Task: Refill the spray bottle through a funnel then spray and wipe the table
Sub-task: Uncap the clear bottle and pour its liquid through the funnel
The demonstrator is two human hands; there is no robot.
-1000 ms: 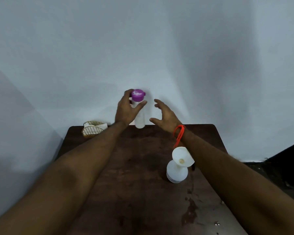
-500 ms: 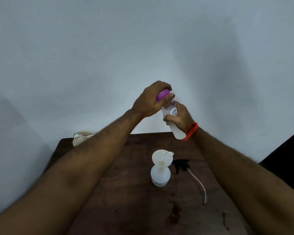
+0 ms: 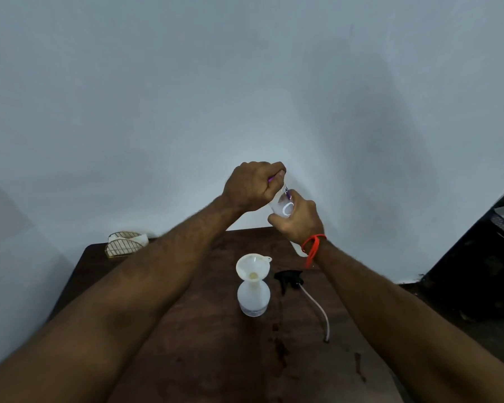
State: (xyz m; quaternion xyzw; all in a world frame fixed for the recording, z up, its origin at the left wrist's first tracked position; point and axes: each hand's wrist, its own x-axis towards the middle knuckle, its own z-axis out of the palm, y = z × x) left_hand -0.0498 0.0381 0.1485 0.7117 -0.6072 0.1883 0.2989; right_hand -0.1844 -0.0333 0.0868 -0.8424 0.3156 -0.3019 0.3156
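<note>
Purple cap [image 3: 271, 179]: now almost hidden under the clenched left hand [image 3: 252, 186]
Refill bottle [image 3: 282, 205]: still gripped by the right hand [image 3: 298, 221], held above the funnel [image 3: 253, 266]

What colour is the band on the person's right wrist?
Bright red-orange wrist band, clearest in the head view.

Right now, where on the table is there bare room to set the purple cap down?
Bare wood lies left of the spray bottle with its funnel, toward the wire basket, and along the table's near edge. Right of the bottle it is crowded: the black trigger head and its tube lie there.
</note>
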